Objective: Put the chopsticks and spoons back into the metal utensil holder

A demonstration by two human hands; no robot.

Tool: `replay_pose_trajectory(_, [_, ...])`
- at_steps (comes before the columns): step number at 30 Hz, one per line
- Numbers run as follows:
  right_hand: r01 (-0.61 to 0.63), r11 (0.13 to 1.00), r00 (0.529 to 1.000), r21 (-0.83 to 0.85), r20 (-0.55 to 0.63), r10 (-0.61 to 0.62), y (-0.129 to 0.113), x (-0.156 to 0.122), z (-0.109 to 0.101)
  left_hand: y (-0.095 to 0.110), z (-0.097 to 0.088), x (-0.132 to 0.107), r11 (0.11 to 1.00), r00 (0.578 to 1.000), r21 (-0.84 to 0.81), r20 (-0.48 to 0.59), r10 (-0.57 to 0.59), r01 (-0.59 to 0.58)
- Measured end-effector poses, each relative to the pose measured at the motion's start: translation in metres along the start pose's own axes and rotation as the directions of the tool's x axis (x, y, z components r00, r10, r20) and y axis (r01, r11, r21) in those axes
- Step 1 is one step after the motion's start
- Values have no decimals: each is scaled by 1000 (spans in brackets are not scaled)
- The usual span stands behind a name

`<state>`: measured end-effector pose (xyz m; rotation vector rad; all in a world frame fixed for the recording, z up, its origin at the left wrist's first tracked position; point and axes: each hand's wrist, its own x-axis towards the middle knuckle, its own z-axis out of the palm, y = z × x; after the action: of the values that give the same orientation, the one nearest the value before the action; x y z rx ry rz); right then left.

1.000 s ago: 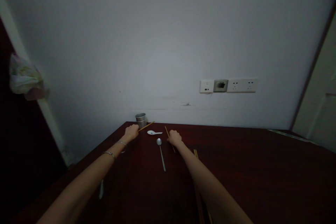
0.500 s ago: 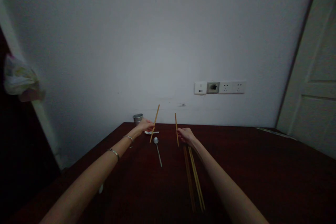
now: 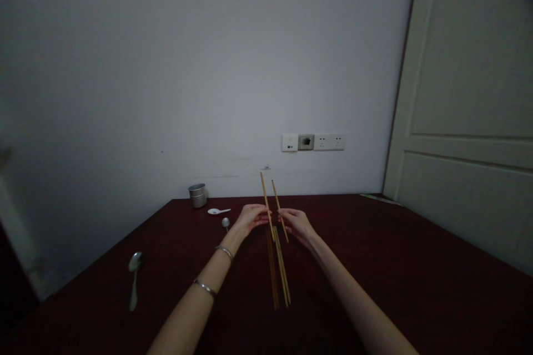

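Note:
My left hand (image 3: 251, 217) pinches a wooden chopstick (image 3: 266, 205) that slants up and away from me. My right hand (image 3: 296, 222) pinches a second chopstick (image 3: 278, 209) just to the right of it. The two sticks stand close together, almost parallel, above the dark red table (image 3: 375, 266). Below my hands several more chopsticks (image 3: 278, 269) lie side by side on the table, pointing toward me.
A small metal cup (image 3: 198, 195) stands at the back left by the wall. A white spoon (image 3: 218, 211) lies beside it, and a metal spoon (image 3: 225, 223) is partly behind my left hand. Another metal spoon (image 3: 135, 277) lies at the left. A door (image 3: 470, 111) fills the right.
Both hands have lifted a chopstick each off the table and brought them together at the middle, over the lying chopsticks. My view has turned to the right.

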<state>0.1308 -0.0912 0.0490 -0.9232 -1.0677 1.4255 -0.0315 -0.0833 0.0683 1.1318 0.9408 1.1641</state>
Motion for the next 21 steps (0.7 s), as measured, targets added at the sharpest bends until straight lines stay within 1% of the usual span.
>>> replay_pose_trajectory(3, [20, 999, 999, -47, -27, -21, 4, -14, -6, -12, 16, -6, 999, 1000, 25, 14, -27, 26])
replay_pose_trajectory(7, [12, 996, 995, -92, -102, -21, 8, -26, -7, -19, 25, -13, 994, 999, 103, 24, -36, 33])
replay_pose_trajectory(10, [1, 997, 993, -82, -117, -10, 11, -31, -4, -22, 26, -18, 991, 998, 128, 42, -39, 34])
replay_pose_trajectory(14, [-8, 998, 997, -64, -80, 3, 14, -35, 1, -26, 23, -22, 989, 998, 141, 38, -43, 38])
replay_pose_trajectory(18, [-13, 995, 998, -95, -68, 7, 14, -38, 2, -29, 20, -22, 989, 997, 135, 39, -73, 67])
replay_pose_trajectory(21, [-18, 992, 998, -126, -62, 10, 12, -40, 1, -31, 19, -22, 991, 996, 117, 54, -73, 66])
